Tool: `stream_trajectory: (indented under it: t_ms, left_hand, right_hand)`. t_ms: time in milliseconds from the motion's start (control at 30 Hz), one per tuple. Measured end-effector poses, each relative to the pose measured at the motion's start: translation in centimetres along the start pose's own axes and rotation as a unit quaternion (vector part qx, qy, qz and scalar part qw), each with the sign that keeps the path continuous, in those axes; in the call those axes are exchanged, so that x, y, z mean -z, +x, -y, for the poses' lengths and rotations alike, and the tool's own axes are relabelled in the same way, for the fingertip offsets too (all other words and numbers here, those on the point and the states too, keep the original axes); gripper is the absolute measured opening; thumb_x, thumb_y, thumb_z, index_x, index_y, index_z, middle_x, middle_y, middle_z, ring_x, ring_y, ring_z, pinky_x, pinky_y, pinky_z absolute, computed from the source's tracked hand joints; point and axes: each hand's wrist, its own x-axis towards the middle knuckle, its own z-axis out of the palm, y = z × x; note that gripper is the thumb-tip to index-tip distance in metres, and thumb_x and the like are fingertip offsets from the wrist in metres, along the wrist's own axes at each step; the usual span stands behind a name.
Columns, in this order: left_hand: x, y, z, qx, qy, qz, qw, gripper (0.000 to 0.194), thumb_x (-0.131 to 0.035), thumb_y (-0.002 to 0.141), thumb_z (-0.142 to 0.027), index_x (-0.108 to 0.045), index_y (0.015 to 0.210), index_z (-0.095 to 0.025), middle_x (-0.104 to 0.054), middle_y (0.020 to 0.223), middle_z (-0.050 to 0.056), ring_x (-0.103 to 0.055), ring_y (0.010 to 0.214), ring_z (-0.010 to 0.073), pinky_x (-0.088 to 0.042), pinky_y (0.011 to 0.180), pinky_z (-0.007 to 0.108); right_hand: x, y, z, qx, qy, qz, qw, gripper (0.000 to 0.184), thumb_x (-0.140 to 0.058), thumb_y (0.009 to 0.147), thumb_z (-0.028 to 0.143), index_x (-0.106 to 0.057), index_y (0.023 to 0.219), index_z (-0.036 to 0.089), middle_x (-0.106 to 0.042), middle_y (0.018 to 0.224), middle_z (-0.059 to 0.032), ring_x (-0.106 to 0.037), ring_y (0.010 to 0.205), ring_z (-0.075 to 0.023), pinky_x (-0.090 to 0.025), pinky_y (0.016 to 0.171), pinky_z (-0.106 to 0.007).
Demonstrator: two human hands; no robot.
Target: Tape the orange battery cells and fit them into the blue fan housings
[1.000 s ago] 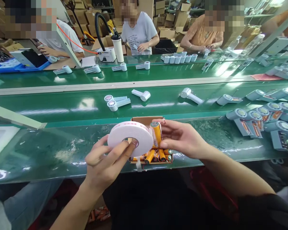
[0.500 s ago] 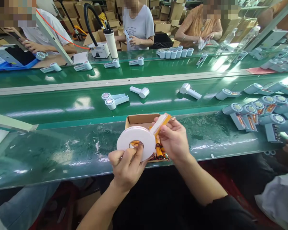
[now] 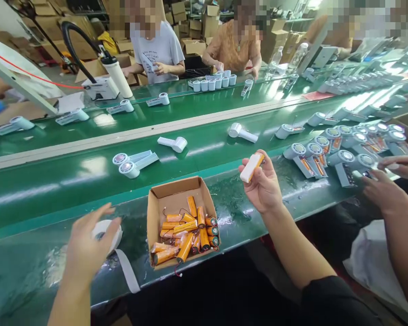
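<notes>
My right hand [image 3: 262, 185] is raised over the green bench and pinches an orange cylindrical battery [image 3: 252, 165] that has a strip of white foam tape along its side. My left hand [image 3: 88, 246] hovers with fingers spread just above a white tape roll [image 3: 106, 233] lying on the bench, its loose end [image 3: 127, 270] trailing toward the near edge. Between the hands sits an open cardboard box [image 3: 158, 197] holding several orange batteries [image 3: 185, 231] with thin wires.
Several white handheld fans [image 3: 134, 164] lie on the conveyor belt [image 3: 54, 181]; a crowd of open fan bodies [image 3: 340, 151] sits at the right. Another person's hands [image 3: 391, 188] work at the right edge. Other people stand across the far belt.
The tape roll went down to the left onto the bench and my left hand let go of it. My right hand carried the taped battery up and right. The view swung right.
</notes>
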Motion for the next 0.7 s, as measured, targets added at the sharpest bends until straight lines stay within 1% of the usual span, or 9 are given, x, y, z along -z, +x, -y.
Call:
stream_trajectory:
  t_ms: [33,100,167,233,300,400,533,600,700]
  left_hand:
    - [-1.3,2.7,-2.6,-0.018,-0.017,0.037,0.999,0.038,-0.06,0.095,-0.057,-0.071,0.129,-0.045,-0.079,0.105,-0.005,-0.069,0.104,0.0318,-0.054,0.097,0.053]
    - [-5.0,9.0,-7.8,-0.031,-0.023,0.176,0.984,0.052,-0.049,0.1,-0.059,-0.069,0.135,-0.026,-0.08,0.113,0.005,-0.07,0.108,0.0291,-0.054,0.101,0.045]
    - [-9.6,15.3,-11.9,-0.01,0.044,0.27,0.962,0.062,-0.033,0.105,-0.059,-0.067,0.136,-0.019,-0.075,0.13,0.013,-0.066,0.125,0.0309,-0.051,0.105,0.043]
    - [-14.1,20.3,-14.4,0.063,0.16,0.311,0.935,0.069,-0.027,0.106,-0.062,-0.069,0.132,-0.014,-0.069,0.14,0.021,-0.059,0.137,0.0382,-0.047,0.11,0.049]
    - [-17.7,23.3,-15.9,0.094,0.191,0.328,0.921,0.073,-0.026,0.105,-0.063,-0.07,0.131,-0.011,-0.068,0.138,0.025,-0.061,0.133,0.0417,-0.049,0.106,0.051]
    - [-20.6,24.6,-17.5,0.065,0.172,0.347,0.92,0.067,-0.033,0.104,-0.059,-0.063,0.14,-0.011,-0.07,0.133,0.024,-0.069,0.12,0.0386,-0.055,0.094,0.046]
    - [-21.1,23.0,-19.4,-0.097,0.133,0.384,0.908,0.057,-0.072,0.087,-0.043,-0.061,0.14,-0.025,-0.064,0.142,0.013,-0.063,0.127,0.0315,-0.052,0.101,0.039]
    - [-20.7,21.7,-20.1,-0.224,0.135,0.404,0.877,0.053,-0.079,0.082,-0.041,-0.065,0.131,-0.027,-0.059,0.147,0.01,-0.056,0.133,0.0319,-0.051,0.104,0.039]
    - [-19.9,20.4,-20.5,-0.343,0.157,0.437,0.817,0.033,-0.066,0.094,-0.048,-0.069,0.116,-0.024,-0.058,0.148,0.009,-0.055,0.129,0.0315,-0.051,0.103,0.04]
  right_hand:
    - [0.1,-0.1,-0.4,-0.009,0.013,-0.007,1.0,0.054,-0.077,0.093,0.055,-0.058,0.142,0.045,-0.08,0.122,-0.0001,-0.08,0.106,-0.0215,-0.07,0.08,-0.031]
    - [0.2,-0.4,-1.2,-0.033,0.039,-0.022,0.998,0.048,-0.083,0.09,0.046,-0.064,0.134,0.043,-0.081,0.116,-0.0005,-0.081,0.101,-0.0222,-0.07,0.08,-0.032]
    - [0.5,-1.2,-1.8,-0.062,0.062,-0.028,0.996,0.045,-0.088,0.085,0.039,-0.069,0.126,0.04,-0.083,0.108,-0.0015,-0.083,0.093,-0.0233,-0.07,0.075,-0.032]
    - [1.3,-2.4,-1.8,-0.088,0.076,-0.018,0.993,0.044,-0.091,0.082,0.036,-0.072,0.122,0.039,-0.084,0.103,-0.0024,-0.083,0.086,-0.0249,-0.071,0.071,-0.034]
    - [2.4,-3.7,-1.5,-0.107,0.073,-0.007,0.992,0.042,-0.091,0.082,0.036,-0.074,0.12,0.041,-0.085,0.101,-0.0032,-0.083,0.085,-0.0272,-0.071,0.069,-0.036]
    - [4.4,-5.1,-0.8,-0.121,0.052,-0.009,0.991,0.039,-0.089,0.084,0.037,-0.075,0.12,0.044,-0.085,0.101,-0.0041,-0.083,0.084,-0.0296,-0.071,0.067,-0.038]
    - [6.6,-5.3,-0.4,-0.115,0.029,-0.031,0.992,0.038,-0.089,0.084,0.038,-0.076,0.119,0.044,-0.085,0.1,-0.0046,-0.083,0.082,-0.0309,-0.072,0.066,-0.042]
    - [7.0,-4.9,-0.3,-0.111,0.024,-0.041,0.993,0.04,-0.091,0.082,0.038,-0.076,0.119,0.042,-0.085,0.099,-0.0041,-0.083,0.083,-0.0303,-0.072,0.069,-0.043]
    - [6.5,-3.8,-0.4,-0.096,0.032,-0.041,0.994,0.043,-0.093,0.08,0.039,-0.075,0.119,0.04,-0.085,0.097,-0.0027,-0.083,0.084,-0.0279,-0.072,0.071,-0.041]
